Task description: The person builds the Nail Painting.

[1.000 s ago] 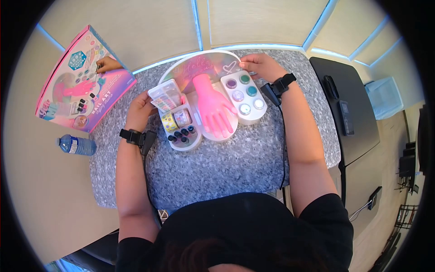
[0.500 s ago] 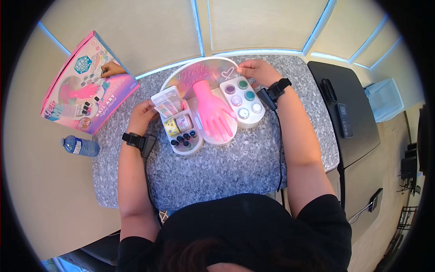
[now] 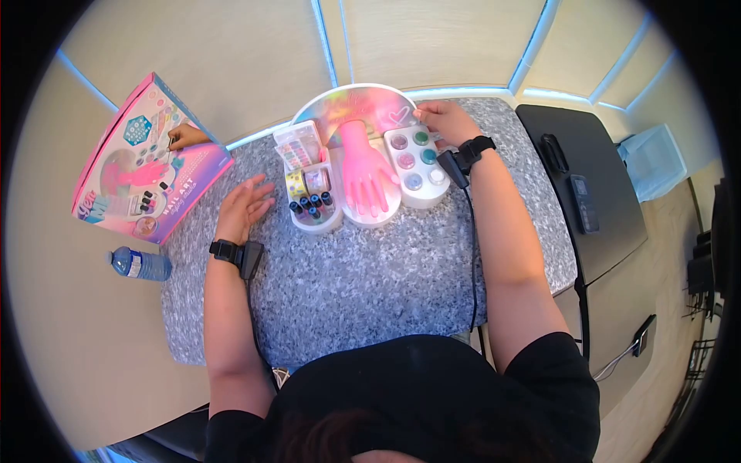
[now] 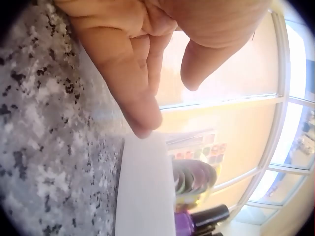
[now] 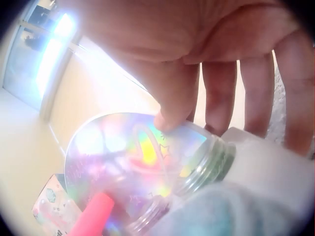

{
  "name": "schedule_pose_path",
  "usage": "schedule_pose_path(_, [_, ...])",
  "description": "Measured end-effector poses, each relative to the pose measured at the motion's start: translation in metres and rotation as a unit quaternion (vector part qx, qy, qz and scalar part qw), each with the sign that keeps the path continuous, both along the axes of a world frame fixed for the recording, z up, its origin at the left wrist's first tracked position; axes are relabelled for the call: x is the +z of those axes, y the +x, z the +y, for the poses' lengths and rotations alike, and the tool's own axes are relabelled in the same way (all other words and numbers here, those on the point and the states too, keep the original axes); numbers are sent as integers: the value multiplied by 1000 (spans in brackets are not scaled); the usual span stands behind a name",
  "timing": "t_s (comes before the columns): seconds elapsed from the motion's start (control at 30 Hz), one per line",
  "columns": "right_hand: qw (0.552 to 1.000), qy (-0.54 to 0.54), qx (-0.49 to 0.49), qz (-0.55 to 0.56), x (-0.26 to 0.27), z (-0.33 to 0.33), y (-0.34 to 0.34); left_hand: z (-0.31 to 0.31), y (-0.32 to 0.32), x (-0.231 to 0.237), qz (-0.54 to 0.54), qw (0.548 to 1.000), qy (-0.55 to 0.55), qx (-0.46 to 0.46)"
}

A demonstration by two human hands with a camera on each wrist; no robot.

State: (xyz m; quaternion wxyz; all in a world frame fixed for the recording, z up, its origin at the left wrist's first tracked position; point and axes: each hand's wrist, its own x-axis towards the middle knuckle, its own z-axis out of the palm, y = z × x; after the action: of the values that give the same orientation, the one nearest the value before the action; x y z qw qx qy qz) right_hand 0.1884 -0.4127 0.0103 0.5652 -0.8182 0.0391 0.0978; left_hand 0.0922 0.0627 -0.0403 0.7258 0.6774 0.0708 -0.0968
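Note:
A white display stand holds an upright pink model hand (image 3: 363, 170) before an iridescent backboard (image 3: 332, 112). Its left section carries a clear case of stickers (image 3: 299, 147), patterned rolls (image 3: 317, 180) and several dark-capped bottles (image 3: 312, 205); the right section (image 3: 423, 199) has several glitter jars. My left hand (image 3: 245, 208) is left of the stand, fingers spread, holding nothing; in the left wrist view its fingers (image 4: 142, 110) overlap the white side wall (image 4: 145, 187). My right hand (image 3: 449, 121) pinches the backboard's right edge, thumb on the front (image 5: 172, 105), other fingers behind.
A printed nail art box (image 3: 150, 166) stands at the table's left edge, beside a water bottle (image 3: 140, 265). Cables run from both wrist cameras. Right of the grey speckled table (image 3: 370, 293) are a black surface (image 3: 610, 251) and a lined bin (image 3: 652, 162).
My left hand has come off the stand's left side and its fingers have spread. The stand sits farther back on the table. My right hand remains at the backboard's edge.

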Motion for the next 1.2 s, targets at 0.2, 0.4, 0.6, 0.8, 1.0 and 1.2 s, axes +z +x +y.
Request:
schedule_pose_path(0.2, [999,42,24,-4,-9,-10,3,-13,-5,-1,-10,999,-32,4])
schedule_pose_path(0.4, [985,153,-70,34,2,-12,-28,-42,-24,12,-30,994,-95,-35])
schedule_pose_path(0.6, [972,205,-103,54,-9,-17,-73,-62,-60,2,-54,991,-125,-4])
schedule_pose_path(0.8, [967,232,-108,-3,-31,0,-108,-66,-62,2,-74,992,-105,-11])
schedule_pose_path(1.0, [945,295,-134,-53,-44,10,-106,-56,-55,3,-41,989,-94,106])
schedule_pose_path(1.2, [891,360,-231,-154,-53,-24,-98,-23,-26,-26,-108,955,-145,233])
